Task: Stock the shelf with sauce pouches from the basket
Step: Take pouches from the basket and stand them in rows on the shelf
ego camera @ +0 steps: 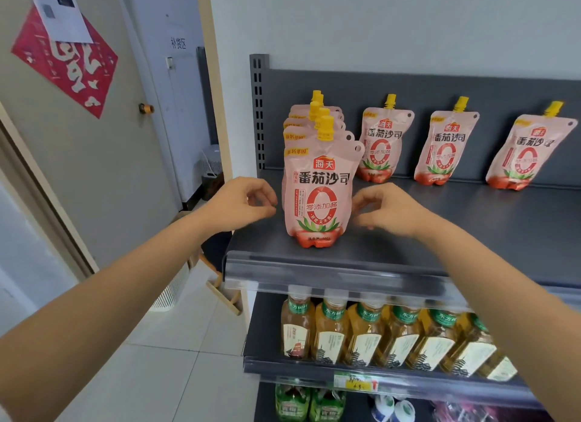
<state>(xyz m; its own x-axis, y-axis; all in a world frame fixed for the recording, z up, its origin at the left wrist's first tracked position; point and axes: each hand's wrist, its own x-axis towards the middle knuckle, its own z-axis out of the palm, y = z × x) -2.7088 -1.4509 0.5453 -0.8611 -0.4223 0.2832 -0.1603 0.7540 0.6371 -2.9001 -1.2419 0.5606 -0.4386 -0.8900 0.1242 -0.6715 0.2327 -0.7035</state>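
A row of several pink sauce pouches with yellow caps stands upright at the left end of the dark grey shelf; the front pouch is near the shelf's front edge. My left hand hovers just left of it and my right hand just right, both with curled fingers apart and holding nothing, not clearly touching the pouch. Three more pouches lean against the back panel: one, a second and a third. The basket is out of view.
Below, a shelf holds a row of amber tea bottles; green bottles stand on the lowest level. Left of the rack are a tiled floor, a door with a red paper decoration, and a wooden stool.
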